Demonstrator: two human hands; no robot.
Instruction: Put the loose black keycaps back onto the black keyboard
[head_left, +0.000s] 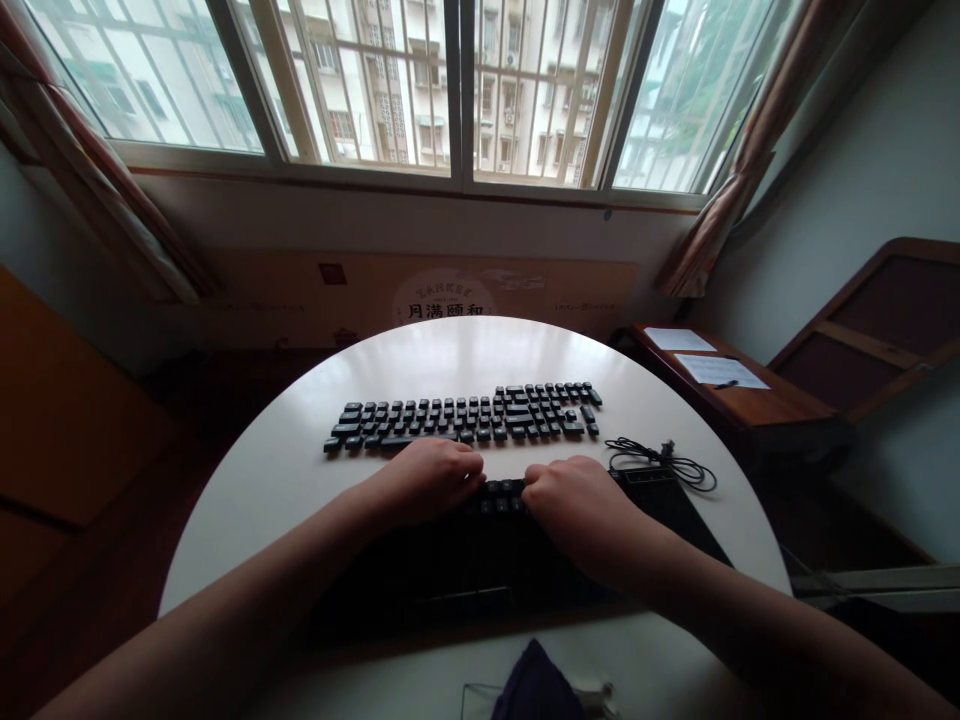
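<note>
A black keyboard (487, 570) lies on the round white table (255, 500), close to me. Both hands rest on its far edge. My left hand (431, 480) is curled knuckles-up, its fingertips tucked down at a short row of keycaps (504, 496) on the keyboard. My right hand (581, 510) is curled the same way, just right of those caps. What either hand pinches is hidden under the fingers. Beyond the hands, several loose black keycaps (465, 415) are laid out on the table in keyboard order.
A coiled black cable (660, 462) lies right of the keyboard. A dark purple object (534, 685) sits at the near table edge. A wooden side table with papers (720, 372) stands to the right. A window and curtains are behind.
</note>
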